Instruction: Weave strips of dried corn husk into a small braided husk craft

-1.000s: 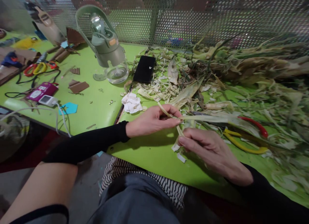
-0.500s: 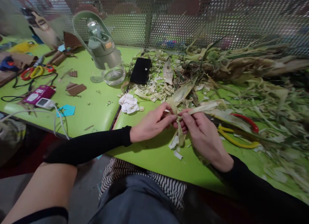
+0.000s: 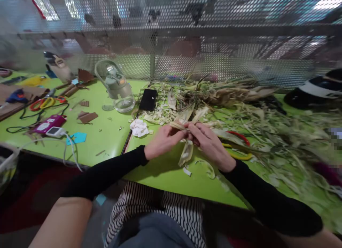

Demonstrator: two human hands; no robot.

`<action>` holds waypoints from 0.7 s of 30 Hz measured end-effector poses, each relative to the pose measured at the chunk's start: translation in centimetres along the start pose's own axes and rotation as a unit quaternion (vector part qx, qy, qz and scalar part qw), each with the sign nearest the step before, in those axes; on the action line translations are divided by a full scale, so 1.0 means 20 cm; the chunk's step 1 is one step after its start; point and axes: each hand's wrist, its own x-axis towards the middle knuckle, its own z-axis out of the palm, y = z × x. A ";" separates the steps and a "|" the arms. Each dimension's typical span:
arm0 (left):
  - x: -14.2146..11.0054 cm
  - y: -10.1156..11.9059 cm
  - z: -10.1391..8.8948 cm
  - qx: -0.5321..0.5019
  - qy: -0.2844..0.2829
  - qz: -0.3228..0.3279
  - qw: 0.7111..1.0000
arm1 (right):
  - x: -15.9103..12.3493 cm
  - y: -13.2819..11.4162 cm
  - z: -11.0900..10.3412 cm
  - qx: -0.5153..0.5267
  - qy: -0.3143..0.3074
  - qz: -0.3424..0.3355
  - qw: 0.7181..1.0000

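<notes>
Near the front of the green table, my left hand (image 3: 163,141) pinches pale strips of dried corn husk (image 3: 186,153), one end of which hangs below the fingers. One strip bends over the top of my left fingers. My right hand (image 3: 210,144) meets it from the other side, its fingers closed on the same husk. Both sets of fingertips touch or nearly touch, hiding the middle of the piece. Wider husk ends stick out behind the hands. Just right of my right hand lie the red and yellow handles (image 3: 242,156) of a tool, its head covered.
Husk scraps and a heap of dried husks (image 3: 229,93) spread behind and right. A black phone (image 3: 148,99), crumpled tissue (image 3: 139,128) and clear bottle (image 3: 119,87) stand or lie left of centre. Farther left are scissors (image 3: 47,103) and a purple device (image 3: 49,124) with cables. Perforated metal screen (image 3: 165,59) behind.
The view has tilted up, showing more of the screen. My right hand has closed in toward my left, and the strip that stretched right from it is now folded over near the left fingers.
</notes>
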 end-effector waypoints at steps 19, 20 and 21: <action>-0.14 0.11 -0.06 0.101 -0.028 0.014 0.994 | -0.25 -0.04 0.03 0.061 0.045 -0.015 0.997; -0.15 0.12 -0.06 0.095 -0.045 -0.004 0.994 | -0.26 -0.05 0.03 0.067 0.043 -0.013 0.997; -0.16 0.12 -0.06 0.092 -0.064 -0.021 0.993 | -0.27 -0.05 0.02 0.073 0.042 -0.012 0.996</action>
